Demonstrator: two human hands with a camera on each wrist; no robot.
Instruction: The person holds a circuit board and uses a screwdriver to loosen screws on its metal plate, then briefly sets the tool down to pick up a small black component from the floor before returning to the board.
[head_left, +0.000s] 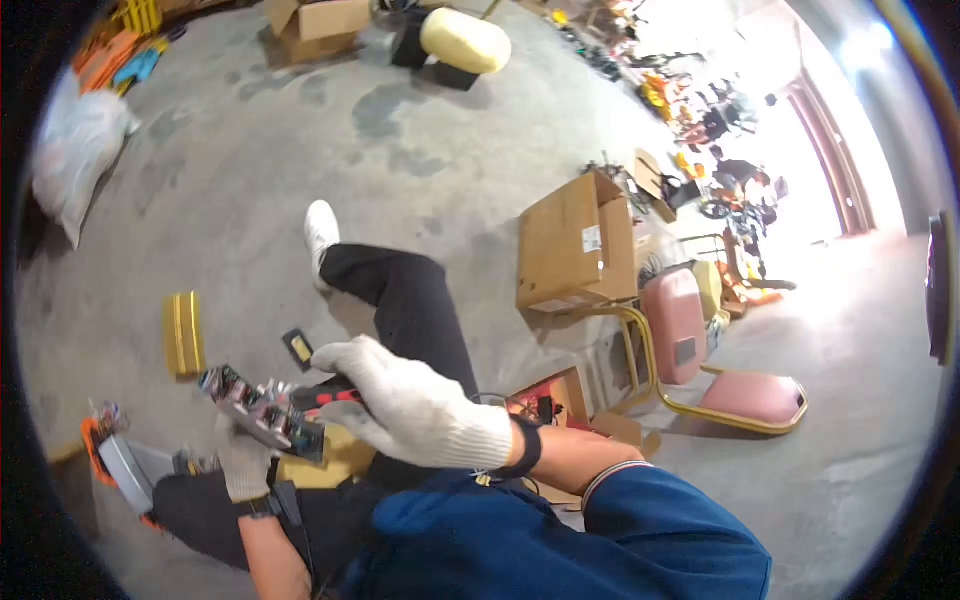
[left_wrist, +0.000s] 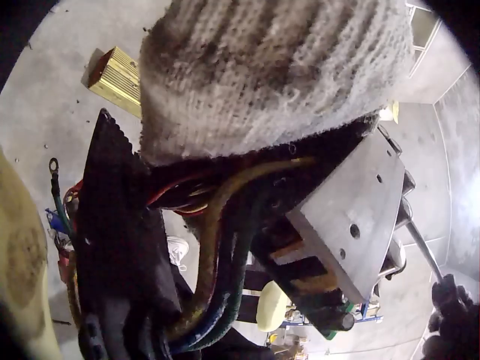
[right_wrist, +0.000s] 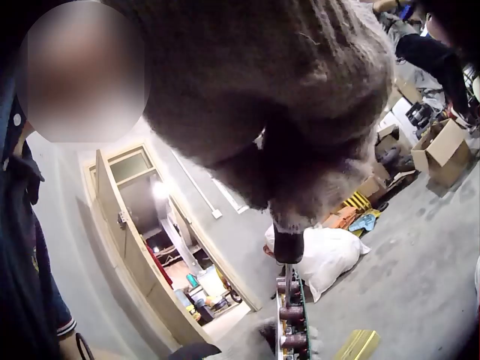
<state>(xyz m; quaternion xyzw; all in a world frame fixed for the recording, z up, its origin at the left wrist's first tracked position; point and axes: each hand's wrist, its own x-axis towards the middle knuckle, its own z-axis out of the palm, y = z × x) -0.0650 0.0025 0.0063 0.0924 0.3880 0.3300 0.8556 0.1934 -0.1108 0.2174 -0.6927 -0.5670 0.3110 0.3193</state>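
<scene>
My gloved left hand [head_left: 243, 458] grips a circuit board [head_left: 262, 408] with upright components along it. In the left wrist view, a flat metal plate [left_wrist: 352, 225] on the board and several thick coloured wires [left_wrist: 214, 247] show below the glove. My gloved right hand [head_left: 405, 405] holds a screwdriver [head_left: 328, 396] with a red and black handle. Its shaft [left_wrist: 424, 251] reaches to the board's components, and in the right wrist view its tip end overlaps the row of capacitors [right_wrist: 292, 315]. The glove hides part of the handle.
A gold finned metal case [head_left: 183, 335] and a small black-and-yellow piece [head_left: 298, 348] lie on the floor. A large cardboard box [head_left: 565, 245] and a pink chair [head_left: 675, 325] stand at right. A white sack [head_left: 85, 155] sits at far left.
</scene>
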